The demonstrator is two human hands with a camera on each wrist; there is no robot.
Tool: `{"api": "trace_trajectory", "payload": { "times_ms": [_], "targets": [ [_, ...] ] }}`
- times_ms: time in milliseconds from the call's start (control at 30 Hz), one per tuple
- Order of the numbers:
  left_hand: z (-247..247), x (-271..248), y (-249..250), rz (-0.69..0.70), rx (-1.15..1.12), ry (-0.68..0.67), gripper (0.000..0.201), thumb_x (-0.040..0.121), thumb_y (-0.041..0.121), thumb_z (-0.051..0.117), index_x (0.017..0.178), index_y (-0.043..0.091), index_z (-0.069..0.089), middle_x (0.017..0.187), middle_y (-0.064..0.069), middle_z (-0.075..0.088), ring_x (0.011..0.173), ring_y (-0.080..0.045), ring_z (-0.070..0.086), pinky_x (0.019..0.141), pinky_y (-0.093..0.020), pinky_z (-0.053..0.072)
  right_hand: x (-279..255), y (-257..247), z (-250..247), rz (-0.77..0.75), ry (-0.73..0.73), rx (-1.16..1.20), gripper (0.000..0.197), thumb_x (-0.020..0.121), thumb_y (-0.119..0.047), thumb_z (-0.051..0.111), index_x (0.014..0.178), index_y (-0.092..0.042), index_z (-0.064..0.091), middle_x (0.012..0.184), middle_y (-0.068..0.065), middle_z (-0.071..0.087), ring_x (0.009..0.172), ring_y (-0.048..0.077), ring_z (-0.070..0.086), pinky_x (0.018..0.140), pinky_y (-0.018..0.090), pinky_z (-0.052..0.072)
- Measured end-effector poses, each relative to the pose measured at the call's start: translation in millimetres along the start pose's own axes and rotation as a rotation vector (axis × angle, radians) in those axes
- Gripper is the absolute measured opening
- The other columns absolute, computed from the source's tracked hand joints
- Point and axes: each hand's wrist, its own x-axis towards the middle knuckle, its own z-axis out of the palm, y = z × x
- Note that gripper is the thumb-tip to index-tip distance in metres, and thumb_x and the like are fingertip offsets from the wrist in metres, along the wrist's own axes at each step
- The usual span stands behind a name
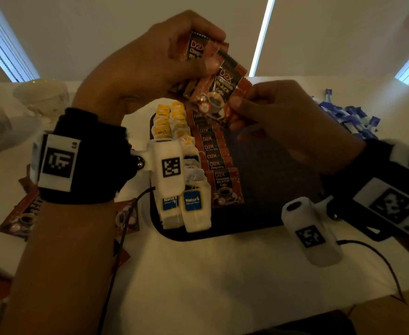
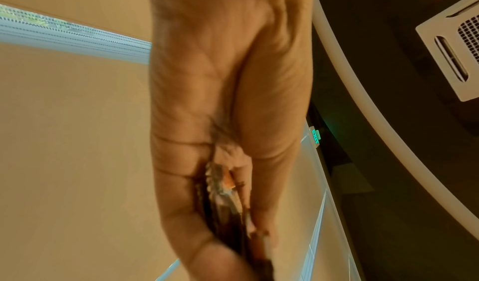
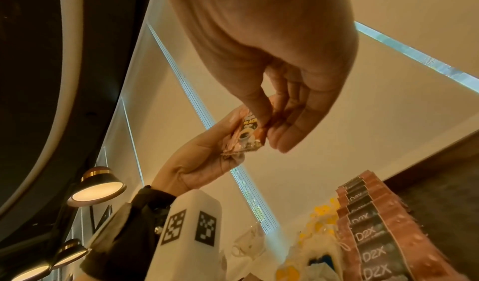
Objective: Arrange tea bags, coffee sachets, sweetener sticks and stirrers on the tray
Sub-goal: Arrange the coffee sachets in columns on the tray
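A dark tray [image 1: 266, 189] lies on the white table with columns of tea bags [image 1: 191, 206] and a row of brown D2X coffee sachets [image 1: 213, 151] overlapping down its middle. My left hand [image 1: 155, 59] is raised above the tray's far end and grips a fanned bundle of coffee sachets [image 1: 198, 48]; the left wrist view shows their edges [image 2: 225, 195] pressed in the palm. My right hand [image 1: 271, 112] pinches the lower corner of the front sachet [image 1: 219, 93] of that bundle between thumb and fingers, and the pinched sachet [image 3: 249, 133] shows in the right wrist view.
A heap of blue-and-white sweetener sticks [image 1: 346, 114] lies on the table at the right. Loose coffee sachets [image 1: 22, 213] lie at the left beside my forearm. White teacups [image 1: 41, 95] stand at the far left. The tray's right half [image 1: 283, 170] is bare.
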Motion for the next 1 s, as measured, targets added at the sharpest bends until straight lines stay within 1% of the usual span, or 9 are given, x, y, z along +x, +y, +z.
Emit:
{"api": "trace_trajectory", "payload": {
  "times_ms": [133,233,333,433,500,600,733,867,1000],
  "targets": [
    [-0.4,1.6,-2.7,0.019,0.001,0.004,0.032,0.091,0.016,0.054,0.123,0.022,0.049,0.118,0.011,0.059,0.105,-0.008,0.064,0.067,-0.026,0.057,-3.4,0.8,-4.4,-0.033,-0.018,0.02,0.011,0.091,-0.018,0.055,0.084,-0.014,0.063,0.075,-0.003,0.068,0.064,0.002,0.066,0.056,0.012,0.05],
    [-0.9,1.9,-3.6,0.021,-0.004,0.007,0.031,0.094,0.009,0.051,0.121,0.023,0.05,0.116,0.011,0.06,0.104,-0.009,0.065,0.066,-0.026,0.058,-8.1,1.0,-11.7,-0.013,-0.052,0.062,0.011,0.09,-0.018,0.056,0.084,-0.012,0.063,0.073,-0.002,0.068,0.067,0.006,0.067,0.059,0.015,0.053],
    [-4.3,2.0,-5.3,0.012,-0.004,0.062,0.032,0.095,0.007,0.049,0.123,0.022,0.05,0.116,0.012,0.062,0.1,-0.009,0.067,0.061,-0.023,0.057,-15.6,5.8,-25.1,0.068,-0.13,0.067,0.014,0.082,-0.024,0.059,0.088,-0.013,0.066,0.08,0.001,0.072,0.073,0.009,0.069,0.063,0.017,0.055],
    [-10.7,1.7,-7.9,-0.012,0.017,0.124,0.033,0.096,0.01,0.048,0.126,0.024,0.051,0.12,0.012,0.06,0.096,-0.009,0.068,0.058,-0.019,0.055,-22.9,17.9,-34.9,0.21,-0.285,-0.162,0.011,0.08,-0.025,0.059,0.087,-0.02,0.066,0.081,-0.009,0.071,0.07,0.001,0.066,0.057,0.01,0.051],
    [-14.4,1.3,-9.4,-0.027,0.029,0.158,0.034,0.096,0.011,0.049,0.127,0.025,0.051,0.122,0.011,0.059,0.094,-0.01,0.068,0.058,-0.019,0.055,-25.6,29.6,-33.4,0.296,-0.394,-0.335,0.007,0.085,-0.022,0.059,0.084,-0.022,0.065,0.077,-0.006,0.07,0.064,0.0,0.064,0.054,0.01,0.049],
    [-15.6,1.2,-10.6,-0.042,0.034,0.179,0.035,0.096,0.012,0.05,0.128,0.025,0.051,0.121,0.011,0.059,0.091,-0.01,0.069,0.058,-0.019,0.055,-27.1,44.5,-22.7,0.371,-0.515,-0.49,0.009,0.086,-0.025,0.061,0.084,-0.019,0.067,0.082,0.0,0.069,0.064,0.003,0.064,0.056,0.013,0.049],
    [-14.7,1.1,-10.5,-0.045,0.045,0.177,0.035,0.096,0.012,0.05,0.128,0.024,0.051,0.122,0.011,0.059,0.092,-0.01,0.069,0.057,-0.019,0.055,-22.3,53.3,-10.7,0.416,-0.573,-0.568,0.015,0.087,-0.027,0.061,0.083,-0.014,0.067,0.076,-0.002,0.068,0.063,0.002,0.063,0.055,0.013,0.048],
    [-15.9,0.6,-10.1,-0.044,0.044,0.178,0.035,0.096,0.012,0.05,0.129,0.024,0.051,0.124,0.01,0.059,0.093,-0.011,0.068,0.058,-0.019,0.055,-17.9,55.3,-0.5,0.396,-0.613,-0.607,0.02,0.088,-0.03,0.061,0.078,-0.015,0.067,0.069,-0.007,0.067,0.058,0.0,0.061,0.055,0.014,0.049],
    [-16.7,0.6,-11.0,-0.046,0.048,0.184,0.035,0.096,0.013,0.05,0.129,0.024,0.051,0.124,0.01,0.058,0.092,-0.011,0.068,0.058,-0.018,0.054,-19.4,56.0,5.2,0.337,-0.589,-0.754,0.026,0.089,-0.036,0.059,0.078,-0.014,0.068,0.07,-0.003,0.067,0.061,0.006,0.062,0.063,0.02,0.052]
  ]
}}
